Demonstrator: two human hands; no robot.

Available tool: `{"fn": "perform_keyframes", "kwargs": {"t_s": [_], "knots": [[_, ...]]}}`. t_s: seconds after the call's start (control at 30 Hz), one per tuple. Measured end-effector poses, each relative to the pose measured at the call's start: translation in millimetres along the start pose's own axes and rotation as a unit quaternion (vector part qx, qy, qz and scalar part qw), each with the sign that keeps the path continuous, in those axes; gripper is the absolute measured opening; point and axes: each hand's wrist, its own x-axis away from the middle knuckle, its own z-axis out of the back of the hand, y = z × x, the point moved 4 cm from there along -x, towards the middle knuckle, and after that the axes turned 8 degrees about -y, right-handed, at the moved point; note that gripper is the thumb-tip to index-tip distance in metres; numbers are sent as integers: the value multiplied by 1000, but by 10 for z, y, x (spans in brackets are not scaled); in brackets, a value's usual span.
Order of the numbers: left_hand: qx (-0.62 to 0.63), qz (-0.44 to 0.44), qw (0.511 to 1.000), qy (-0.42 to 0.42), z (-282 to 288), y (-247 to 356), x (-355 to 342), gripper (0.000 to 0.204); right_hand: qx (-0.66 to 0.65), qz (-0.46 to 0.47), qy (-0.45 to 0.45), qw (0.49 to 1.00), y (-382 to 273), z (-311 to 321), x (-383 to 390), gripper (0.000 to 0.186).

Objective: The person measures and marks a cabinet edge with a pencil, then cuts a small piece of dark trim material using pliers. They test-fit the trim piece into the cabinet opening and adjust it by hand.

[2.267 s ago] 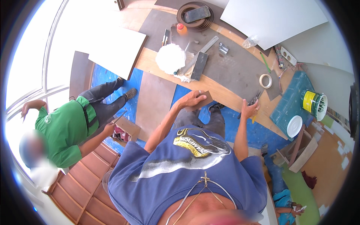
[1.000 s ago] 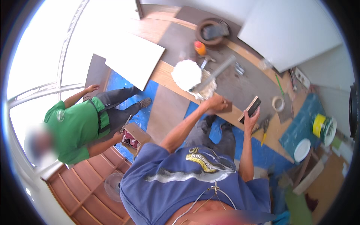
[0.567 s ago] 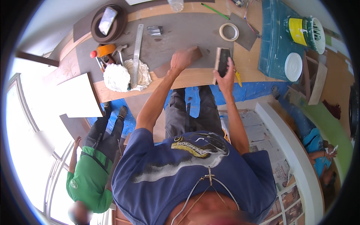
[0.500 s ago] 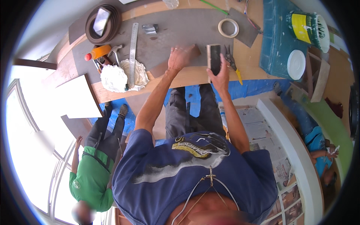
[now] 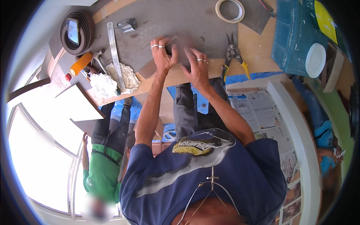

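My left hand (image 5: 164, 53) is curled at the front of the grey-brown work surface (image 5: 206, 28). My right hand (image 5: 197, 69) is bent close beside it, gripping a motion-blurred dark brown piece (image 5: 183, 45) between them; its exact shape is unclear. The left fingers meet this blur, and what they grip is unclear. A flat brown strip (image 5: 147, 68) lies under the left wrist. Snips with yellow-and-black handles (image 5: 232, 52) lie to the right. To the left are a steel ruler (image 5: 113, 45), crumpled white cloth (image 5: 99, 84), a hammer (image 5: 98, 58) and an orange bottle (image 5: 80, 63).
A tape roll (image 5: 230, 18), coiled edging with a phone (image 5: 77, 44) and a teal container (image 5: 288, 37) occupy the bench. A co-worker in green (image 5: 101, 172) is at left, another in blue (image 5: 324, 150) at right. Newspapers (image 5: 255, 108) line a low frame.
My right hand has moved left with the dark block to beside my left hand, where it is blurred. The snips show more clearly, and the view has shifted.
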Motion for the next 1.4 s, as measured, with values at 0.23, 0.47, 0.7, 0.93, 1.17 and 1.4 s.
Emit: {"fn": "perform_keyframes", "kwargs": {"t_s": [0.23, 0.47, 0.7, 0.93, 1.17, 1.4], "knots": [[-43, -21, 998, -49, -67, -47, -41, 39, 4, -86, 38, 996, 196, -23, 283, 82], [-59, -38, 993, -93, -29, 54, -69, 53, -26, -91, 97, 991, 260, -49, 303, 76], [-65, -40, 993, -91, -48, 54, -88, 57, -31, -95, 94, 991, 276, -4, 281, 75], [-76, -44, 992, -95, -57, 27, -76, 58, -39, -93, 104, 990, 275, 11, 269, 75], [-87, -45, 991, -96, -59, 33, -83, 59, -41, -95, 104, 989, 277, 22, 259, 76], [-97, -31, 990, -100, -62, 32, -79, 59, -50, -93, 107, 989, 283, 18, 258, 76]]}}
